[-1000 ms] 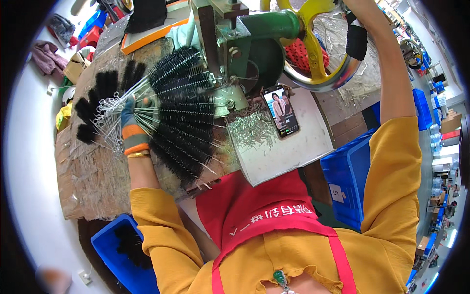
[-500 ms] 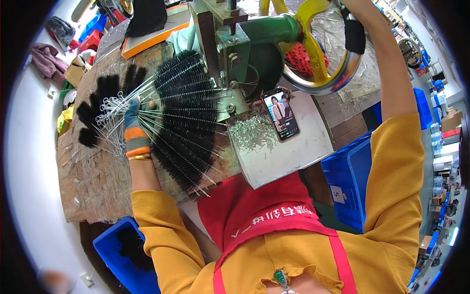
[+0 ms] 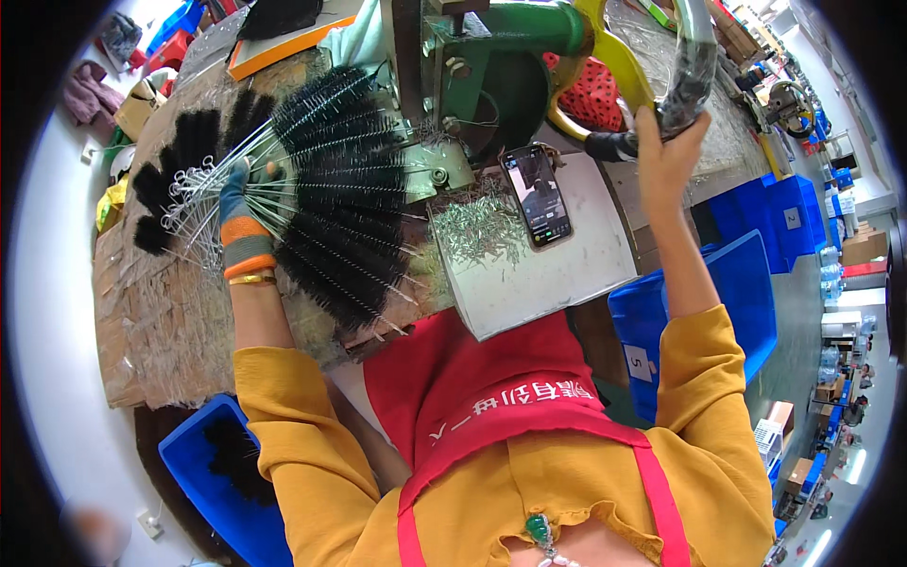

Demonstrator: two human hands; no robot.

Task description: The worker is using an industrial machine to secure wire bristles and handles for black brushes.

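My left hand [image 3: 244, 213], in a blue, orange and grey glove, is closed round the wire stems of a bundle of black bristle brushes [image 3: 345, 175]. Their bristles fan out to the right, with several tips close to the metal base of a green press [image 3: 520, 30]. Looped wire ends [image 3: 184, 194] stick out on the left of the glove. More black brushes [image 3: 196, 142] lie on the bench beyond that hand. My bare right hand [image 3: 669, 156] grips the rim of the press's yellow-spoked handwheel [image 3: 614, 52], near a black wrapped section.
A pale board [image 3: 557, 288] before the press carries wire clippings [image 3: 477, 231] and a lit phone [image 3: 539, 198]. Blue bins [image 3: 699, 312] stand on the right, another blue bin [image 3: 213, 472] holding black brushes at lower left. An orange-edged box [image 3: 283, 49] and red dotted cloth [image 3: 593, 94] lie farther back.
My right hand has come down and nearer to me as the handwheel turned. The left hand still holds the brush bundle in about the same place. The phone's picture has changed.
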